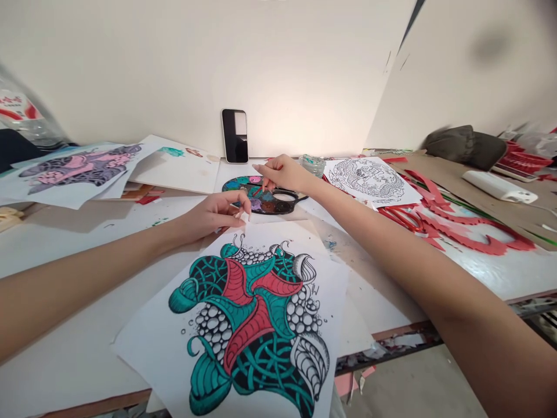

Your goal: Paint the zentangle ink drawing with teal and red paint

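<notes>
A sheet of white paper (143,342) with a swirling pattern, partly coloured teal and red, lies in front of me. My left hand (213,215) is at its upper edge, fingers bent and thumb apart from them, with nothing visible between. Over the dark oval paint palette (285,208) hangs my right hand (282,174), its fingers pinched together. A thin red streak shows beneath these fingertips against the palette; whether it is a brush tip or paint I cannot tell. Blobs of blue, green, pink, purple and brown cover the palette.
Behind the palette a phone (235,136) leans upright on the wall. A clear glass (312,165) stands right of it, beside a dragon line drawing (369,181). Red paper strips (474,232) and scissors (400,219) lie further right. Painted sheets (82,168) are at left.
</notes>
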Tool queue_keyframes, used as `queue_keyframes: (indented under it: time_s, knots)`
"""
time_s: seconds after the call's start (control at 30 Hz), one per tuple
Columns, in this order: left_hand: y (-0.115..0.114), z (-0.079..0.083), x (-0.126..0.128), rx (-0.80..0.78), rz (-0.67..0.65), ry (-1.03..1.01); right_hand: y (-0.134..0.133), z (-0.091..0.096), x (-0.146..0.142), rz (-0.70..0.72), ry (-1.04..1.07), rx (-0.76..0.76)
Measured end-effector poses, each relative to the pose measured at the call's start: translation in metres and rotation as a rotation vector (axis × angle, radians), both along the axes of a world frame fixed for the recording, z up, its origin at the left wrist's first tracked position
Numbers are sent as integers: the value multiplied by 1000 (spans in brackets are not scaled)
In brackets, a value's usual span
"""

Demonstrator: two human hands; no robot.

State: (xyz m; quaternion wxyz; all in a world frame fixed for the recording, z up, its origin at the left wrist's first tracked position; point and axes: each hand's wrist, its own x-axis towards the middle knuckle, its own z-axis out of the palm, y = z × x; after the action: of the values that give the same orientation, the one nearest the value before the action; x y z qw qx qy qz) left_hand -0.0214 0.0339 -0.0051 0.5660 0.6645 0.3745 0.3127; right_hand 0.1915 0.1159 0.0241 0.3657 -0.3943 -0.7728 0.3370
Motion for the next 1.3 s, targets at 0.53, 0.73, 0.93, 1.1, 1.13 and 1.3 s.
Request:
queue_keyframes:
  time_s: [0.53,0.73,0.93,1.1,1.13,1.3]
  knots:
    - [-4,6,2,-9,-8,18,-4,10,10,89,-226,-179]
    - [-2,5,1,-3,-21,24,-14,29,14,136,-288,-2]
    - [-3,6,-1,-3,-35,34,-42,66,12,-24,-53,186]
    - [-2,4,-2,14,-57,1,-102,40,14,28,130,-172]
    - [-2,4,-2,22,-68,-3,-115,29,16,59,171,-167]
    - [0,3,-4,156,-130,33,-152,-18,27,11,315,-305]
